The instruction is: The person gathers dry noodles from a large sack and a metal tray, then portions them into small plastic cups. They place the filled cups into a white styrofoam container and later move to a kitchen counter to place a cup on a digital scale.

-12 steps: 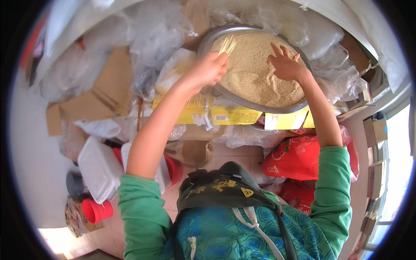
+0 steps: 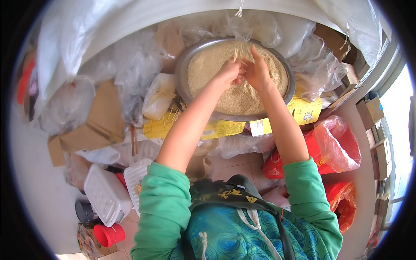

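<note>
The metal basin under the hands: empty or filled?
Filled, at least partly: tan grains cover the inside of the metal basin. How deep they lie, I cannot tell.

The wide basin (image 2: 182,69) is of grey metal, smooth and with a dull shine. The beige granular material (image 2: 208,65) looks dry, matt and rough. The thin sticks (image 2: 236,54) appear to be of pale, matt wood. The clear bag (image 2: 320,71) is of thin, wrinkled, glossy plastic. The brown cardboard (image 2: 106,108) is matt, while the white tub (image 2: 104,188) and the red bucket (image 2: 110,235) are of smooth plastic. The green sleeve (image 2: 164,203) is of matt cloth.
</note>
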`<move>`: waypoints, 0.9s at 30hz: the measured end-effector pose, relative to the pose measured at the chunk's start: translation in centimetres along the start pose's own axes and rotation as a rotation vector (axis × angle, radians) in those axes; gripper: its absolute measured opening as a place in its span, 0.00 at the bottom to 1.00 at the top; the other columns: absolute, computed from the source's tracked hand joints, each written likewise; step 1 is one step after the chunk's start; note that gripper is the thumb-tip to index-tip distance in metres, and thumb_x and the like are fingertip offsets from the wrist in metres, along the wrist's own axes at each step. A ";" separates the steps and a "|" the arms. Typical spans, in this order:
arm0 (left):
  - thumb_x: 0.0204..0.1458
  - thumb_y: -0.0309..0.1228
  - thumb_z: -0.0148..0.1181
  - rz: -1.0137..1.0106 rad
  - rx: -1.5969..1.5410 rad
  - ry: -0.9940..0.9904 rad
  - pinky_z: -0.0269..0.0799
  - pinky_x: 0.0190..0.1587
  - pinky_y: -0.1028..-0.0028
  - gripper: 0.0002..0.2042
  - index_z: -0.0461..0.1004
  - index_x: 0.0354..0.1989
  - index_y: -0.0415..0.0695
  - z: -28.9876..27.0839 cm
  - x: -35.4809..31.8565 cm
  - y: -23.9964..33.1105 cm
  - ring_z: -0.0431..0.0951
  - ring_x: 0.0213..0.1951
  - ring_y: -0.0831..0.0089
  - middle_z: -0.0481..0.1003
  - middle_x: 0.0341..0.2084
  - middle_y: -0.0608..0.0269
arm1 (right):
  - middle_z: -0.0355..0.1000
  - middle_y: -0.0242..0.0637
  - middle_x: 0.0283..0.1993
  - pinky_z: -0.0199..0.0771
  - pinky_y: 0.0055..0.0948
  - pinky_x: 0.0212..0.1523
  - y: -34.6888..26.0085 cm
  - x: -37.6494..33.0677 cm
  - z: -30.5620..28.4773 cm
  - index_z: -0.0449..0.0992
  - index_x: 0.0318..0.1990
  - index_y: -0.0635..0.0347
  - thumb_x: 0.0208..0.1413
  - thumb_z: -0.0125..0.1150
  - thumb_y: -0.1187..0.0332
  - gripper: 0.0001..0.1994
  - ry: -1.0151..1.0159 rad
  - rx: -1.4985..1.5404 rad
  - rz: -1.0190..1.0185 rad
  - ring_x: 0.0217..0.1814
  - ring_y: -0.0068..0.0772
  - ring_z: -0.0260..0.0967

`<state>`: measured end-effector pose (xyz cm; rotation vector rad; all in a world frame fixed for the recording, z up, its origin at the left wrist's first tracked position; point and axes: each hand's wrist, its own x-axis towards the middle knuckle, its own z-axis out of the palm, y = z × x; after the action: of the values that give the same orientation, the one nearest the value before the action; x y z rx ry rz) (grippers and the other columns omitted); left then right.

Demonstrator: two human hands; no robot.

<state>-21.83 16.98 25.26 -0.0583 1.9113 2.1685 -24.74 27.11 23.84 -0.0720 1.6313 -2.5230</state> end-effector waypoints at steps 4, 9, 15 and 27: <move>0.61 0.31 0.36 -0.044 0.096 -0.069 0.53 0.18 0.82 0.08 0.63 0.37 0.43 -0.4 0.1 0.4 0.58 0.19 0.84 0.62 0.20 0.71 | 0.67 0.39 0.33 0.69 0.28 0.26 0.0 -0.4 -0.4 0.70 0.42 0.69 0.62 0.46 0.56 0.19 -0.241 -0.003 0.196 0.27 0.31 0.66; 0.58 0.23 0.38 -0.005 0.006 -0.199 0.55 0.17 0.81 0.05 0.61 0.39 0.38 -0.8 -0.6 -0.5 0.58 0.18 0.81 0.63 0.24 0.64 | 0.64 0.33 0.27 0.71 0.31 0.29 0.3 0.7 -0.5 0.65 0.36 0.66 0.64 0.41 0.59 0.16 0.023 -0.135 0.043 0.23 0.31 0.64; 0.56 0.20 0.37 -0.299 -1.082 0.160 0.58 0.16 0.78 0.04 0.60 0.34 0.34 -2.5 1.8 -2.9 0.59 0.19 0.76 0.63 0.24 0.60 | 0.55 0.27 0.17 0.59 0.25 0.18 -2.0 2.9 -2.3 0.62 0.27 0.54 0.65 0.40 0.58 0.15 -0.239 0.125 0.035 0.16 0.20 0.53; 0.58 0.29 0.25 0.053 -0.948 0.352 0.52 0.58 0.58 0.21 0.45 0.61 0.41 -2.2 2.7 -1.6 0.72 0.49 0.71 0.77 0.40 0.62 | 0.72 0.48 0.35 0.70 0.38 0.32 -0.7 0.1 0.2 0.71 0.42 0.64 0.55 0.43 0.70 0.12 -0.396 -1.479 -0.380 0.31 0.44 0.70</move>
<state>-24.35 15.45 22.88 -0.5851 0.8240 3.0364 -24.84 27.23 24.51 -0.9633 2.9254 -0.7532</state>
